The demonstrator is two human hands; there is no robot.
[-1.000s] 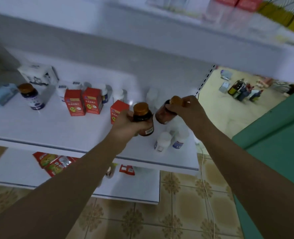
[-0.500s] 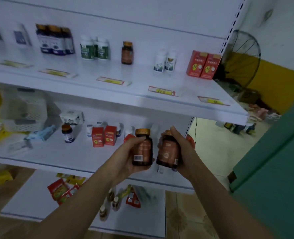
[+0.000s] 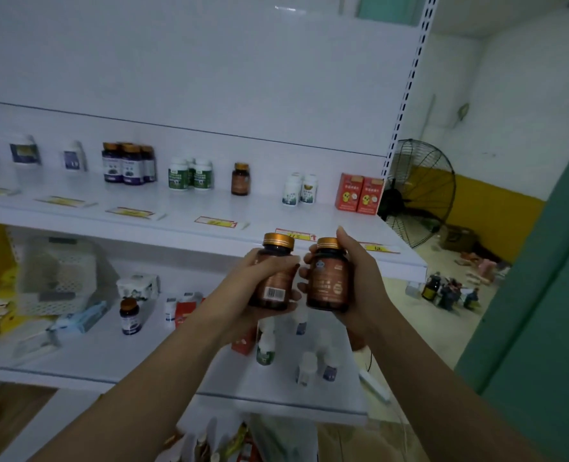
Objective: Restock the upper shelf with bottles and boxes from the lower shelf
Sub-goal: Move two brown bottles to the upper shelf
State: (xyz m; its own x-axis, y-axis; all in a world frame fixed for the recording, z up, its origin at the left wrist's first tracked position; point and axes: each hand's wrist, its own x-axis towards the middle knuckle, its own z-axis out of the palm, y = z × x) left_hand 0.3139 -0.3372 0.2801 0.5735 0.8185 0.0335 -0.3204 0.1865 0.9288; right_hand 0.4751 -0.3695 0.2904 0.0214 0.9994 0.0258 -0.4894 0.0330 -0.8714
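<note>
My left hand (image 3: pixel 243 288) grips a brown bottle with a gold cap (image 3: pixel 274 275), its barcode facing me. My right hand (image 3: pixel 359 281) grips a second brown gold-capped bottle (image 3: pixel 329 278) beside it. Both bottles are upright, side by side, just below the front edge of the upper shelf (image 3: pixel 183 225). On that shelf stand a matching brown bottle (image 3: pixel 240 179), dark blue-labelled bottles (image 3: pixel 128 163), green-labelled white bottles (image 3: pixel 191 174), small white bottles (image 3: pixel 299 189) and two red boxes (image 3: pixel 358 193). The lower shelf (image 3: pixel 93 361) carries a dark bottle (image 3: pixel 129 316), red boxes and several small white bottles (image 3: pixel 306 368).
A white mesh basket (image 3: pixel 59 275) and a blue packet sit at the left of the lower shelf. Yellow price tags line the upper shelf's edge. A black floor fan (image 3: pixel 416 195) stands right of the shelving, with bottles on the floor beyond. A green panel (image 3: pixel 543 295) fills the right.
Both hands have lifted the two brown bottles from the lower shelf up to just under the upper shelf's edge. The view has tilted up, so the upper shelf shows in full.
</note>
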